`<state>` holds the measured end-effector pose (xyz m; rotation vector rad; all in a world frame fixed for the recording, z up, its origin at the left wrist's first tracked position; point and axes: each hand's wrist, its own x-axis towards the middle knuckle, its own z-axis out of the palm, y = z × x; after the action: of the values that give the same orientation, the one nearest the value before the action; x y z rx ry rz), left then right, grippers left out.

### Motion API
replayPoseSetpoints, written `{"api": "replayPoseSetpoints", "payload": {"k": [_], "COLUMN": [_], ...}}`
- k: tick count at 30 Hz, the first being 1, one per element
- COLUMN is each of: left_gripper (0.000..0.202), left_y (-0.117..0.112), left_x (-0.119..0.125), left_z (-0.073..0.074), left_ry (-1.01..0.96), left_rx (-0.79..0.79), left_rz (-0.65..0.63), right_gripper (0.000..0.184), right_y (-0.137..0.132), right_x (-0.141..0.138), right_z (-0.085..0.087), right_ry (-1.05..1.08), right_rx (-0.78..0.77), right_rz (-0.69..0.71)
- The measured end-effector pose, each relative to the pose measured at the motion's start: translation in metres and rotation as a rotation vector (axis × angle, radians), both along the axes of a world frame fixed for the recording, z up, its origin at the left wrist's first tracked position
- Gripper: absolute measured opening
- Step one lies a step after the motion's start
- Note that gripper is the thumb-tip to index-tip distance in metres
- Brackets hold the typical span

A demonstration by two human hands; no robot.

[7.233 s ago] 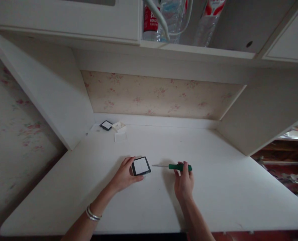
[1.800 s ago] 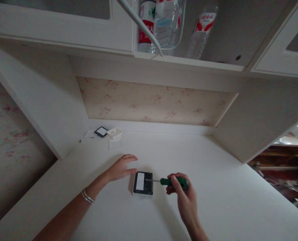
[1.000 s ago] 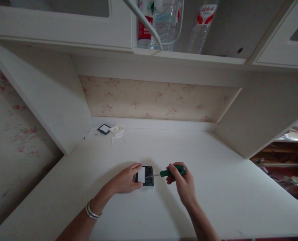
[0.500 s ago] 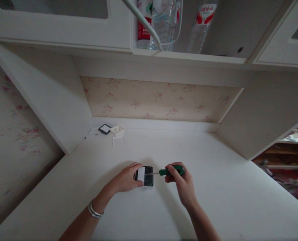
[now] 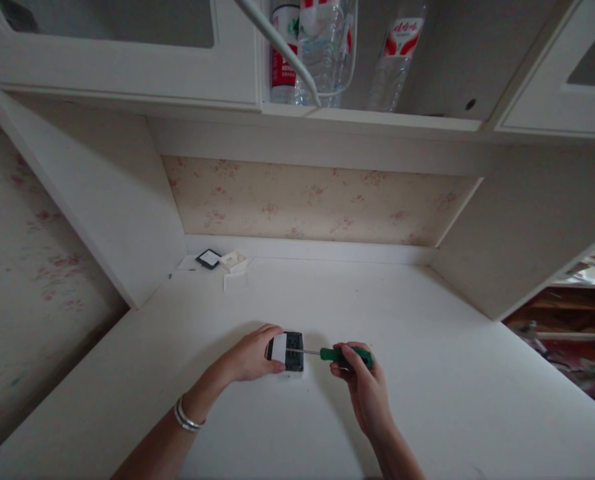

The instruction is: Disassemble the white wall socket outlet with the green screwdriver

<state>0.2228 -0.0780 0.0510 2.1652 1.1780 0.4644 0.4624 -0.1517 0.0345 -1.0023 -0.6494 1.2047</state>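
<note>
A small square box (image 5: 294,363), black on top with a white panel over its left part and a white lower side, sits on the white desktop. My left hand (image 5: 255,353) grips its left side, fingers at the far edge and thumb at the near edge. My right hand (image 5: 360,373) is closed around the green handle of a screwdriver (image 5: 330,354). Its thin metal shaft points left over the black part, with the tip at the edge of the white panel. Whether the tip touches a screw is too small to tell.
At the back left of the desktop (image 5: 402,320) lie a black-framed square plate (image 5: 209,259), a small cream tray (image 5: 234,261) and a thin white frame (image 5: 235,283). Overhead, a shelf holds plastic bottles (image 5: 320,53) and another bottle (image 5: 397,57); a white cable (image 5: 282,50) hangs in front.
My right hand and the screwdriver have shifted slightly right and down, the handle now nearly level. The box stays in my left hand's grip. The whole view has moved a little.
</note>
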Motion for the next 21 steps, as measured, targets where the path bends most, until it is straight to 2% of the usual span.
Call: {"api": "replayPoseSetpoints", "payload": {"k": [9,21], "left_gripper": [0.060,0.062], "left_y": [0.002,0.000], "left_x": [0.001,-0.001], "left_z": [0.003,0.002], "left_ry": [0.005,0.002], "left_rx": [0.016,0.045], "left_rz": [-0.035,-0.032], "right_gripper": [0.024,0.024], "right_y": [-0.001,0.001], "right_x": [0.001,-0.004], "right_z": [-0.011,-0.009], "right_ry": [0.050,0.095], "right_rx": [0.015,-0.008], "right_rz": [-0.034,-0.107]}}
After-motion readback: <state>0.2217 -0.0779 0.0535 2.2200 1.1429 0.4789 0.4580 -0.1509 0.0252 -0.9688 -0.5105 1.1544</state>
